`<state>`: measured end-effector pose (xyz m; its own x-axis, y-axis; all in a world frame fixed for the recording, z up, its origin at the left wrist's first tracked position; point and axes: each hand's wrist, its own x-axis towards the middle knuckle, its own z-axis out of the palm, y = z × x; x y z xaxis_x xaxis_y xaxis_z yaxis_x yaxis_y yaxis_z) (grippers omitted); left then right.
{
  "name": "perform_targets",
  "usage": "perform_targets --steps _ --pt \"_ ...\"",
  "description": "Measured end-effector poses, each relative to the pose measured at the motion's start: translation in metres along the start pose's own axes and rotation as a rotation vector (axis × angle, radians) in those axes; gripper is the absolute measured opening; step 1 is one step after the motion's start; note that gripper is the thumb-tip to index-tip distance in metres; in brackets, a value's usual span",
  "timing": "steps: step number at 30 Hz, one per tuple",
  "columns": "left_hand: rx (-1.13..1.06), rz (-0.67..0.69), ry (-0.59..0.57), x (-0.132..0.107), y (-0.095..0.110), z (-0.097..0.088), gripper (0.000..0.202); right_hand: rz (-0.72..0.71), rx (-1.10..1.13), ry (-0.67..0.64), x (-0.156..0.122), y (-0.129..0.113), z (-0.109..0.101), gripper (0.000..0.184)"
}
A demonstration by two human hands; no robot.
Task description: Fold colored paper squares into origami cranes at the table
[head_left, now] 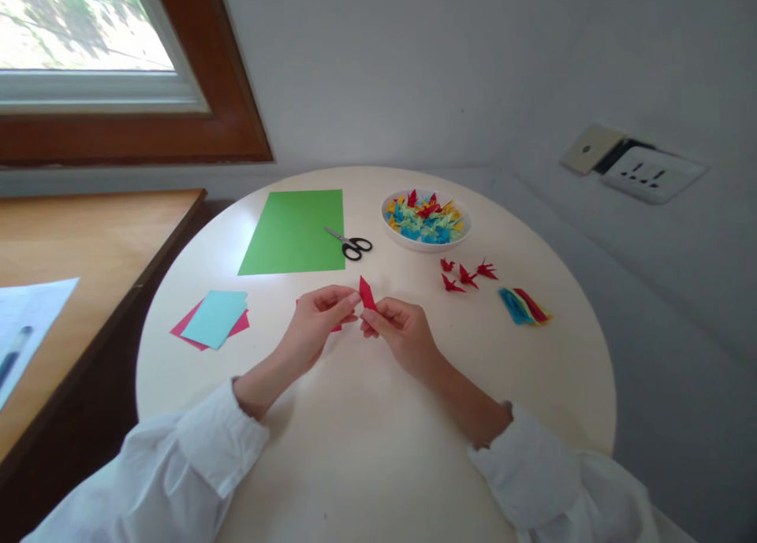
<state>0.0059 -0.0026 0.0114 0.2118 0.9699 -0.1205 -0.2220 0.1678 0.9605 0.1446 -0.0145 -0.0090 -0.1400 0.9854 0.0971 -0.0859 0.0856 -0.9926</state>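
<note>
A small folded red paper (367, 293), narrow and pointed at the top, is held upright above the middle of the table. My left hand (322, 314) is closed, its thumb and forefinger pinching the paper's left edge. At the paper's lower end, my right hand (399, 326) grips it between thumb and fingers. Behind my left fingers, part of another red paper (337, 328) shows on the table; most of it is hidden. Several red folded paper cranes (467, 277) lie to the right of my hands.
On the round white table (378, 448) are a green sheet (296, 228), black-handled scissors (353, 247), and a white bowl (429, 247) of colourful paper cranes. Paper strips (525, 306) lie right; blue and red sheets (216, 318) lie left. A wooden desk (106, 228) adjoins.
</note>
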Motion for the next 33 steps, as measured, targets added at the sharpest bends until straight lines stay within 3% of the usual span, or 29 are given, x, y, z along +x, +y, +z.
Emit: perform_targets --steps 2,4,10,16,25,33 --pt "-0.014 0.006 -0.116 -0.0022 -0.0008 0.0026 0.017 -0.003 0.020 0.005 0.0005 0.0005 0.0002 0.027" --pt "-0.042 0.022 -0.144 -0.0037 -0.0011 0.0049 0.014 0.001 0.023 -0.005 0.0006 0.0007 0.0006 0.028" --pt "-0.009 0.045 -0.082 -0.0025 -0.0023 0.0035 0.011 -0.009 0.004 -0.025 0.0012 0.0020 -0.0012 0.023" --pt "0.158 0.063 0.089 -0.0006 -0.0039 0.0014 0.016 -0.117 0.093 0.222 0.0041 0.0051 -0.0034 0.021" --pt "0.302 0.141 0.016 -0.0035 -0.0043 0.0048 0.017 -0.067 0.049 0.203 0.0041 0.0055 0.0004 0.015" --pt "0.251 0.180 -0.016 -0.0046 -0.0064 0.0034 0.024 -0.066 0.055 0.178 0.0050 0.0066 -0.0013 0.014"
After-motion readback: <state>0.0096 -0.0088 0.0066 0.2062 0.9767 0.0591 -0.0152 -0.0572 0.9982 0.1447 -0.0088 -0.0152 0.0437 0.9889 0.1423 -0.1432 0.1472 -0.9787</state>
